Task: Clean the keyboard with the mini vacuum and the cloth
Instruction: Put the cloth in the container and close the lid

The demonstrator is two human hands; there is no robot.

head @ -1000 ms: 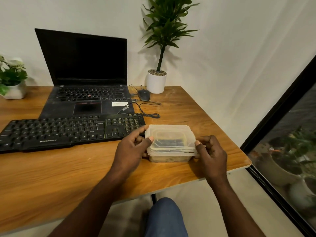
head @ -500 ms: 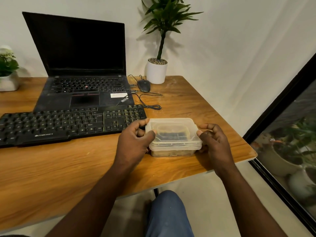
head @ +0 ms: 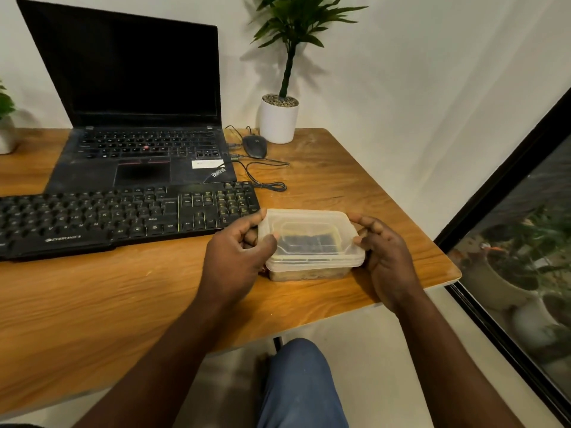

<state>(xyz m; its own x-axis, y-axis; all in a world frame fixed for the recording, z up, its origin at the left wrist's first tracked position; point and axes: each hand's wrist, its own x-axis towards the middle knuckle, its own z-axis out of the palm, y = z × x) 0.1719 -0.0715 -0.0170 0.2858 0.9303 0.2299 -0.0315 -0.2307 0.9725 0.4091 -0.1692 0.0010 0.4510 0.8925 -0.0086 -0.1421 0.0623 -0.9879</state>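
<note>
Black ZEBRONICS kbd (head: pixel 123 217), ThinkPad (head: pixel 142 146), L grip (head: pixel 234 257), R grip (head: pixel 386 257) on tub (head: pixel 312 242)

Warm dim light, soft wall shadows (edges bowed), focus fairly sharp.

The keyboard (head: pixel 123 217) reads ZEBRONICS; the laptop (head: pixel 136 97) reads ThinkPad.

I read container (head: pixel 312 242) as translucent plastic, smooth, slightly cloudy. Table (head: pixel 92 304): wood grain, satin sheen. Keyboard (head: pixel 123 217), near left: black matt plastic, dusty-looking to me. Laptop (head: pixel 142 162), far left: matt black, palm rest smudged. Mouse (head: pixel 255 146): glossy black plastic. Pot (head: pixel 278 122), far: smooth white. Knee (head: pixel 299 384), nearest: blue denim cloth.
</note>
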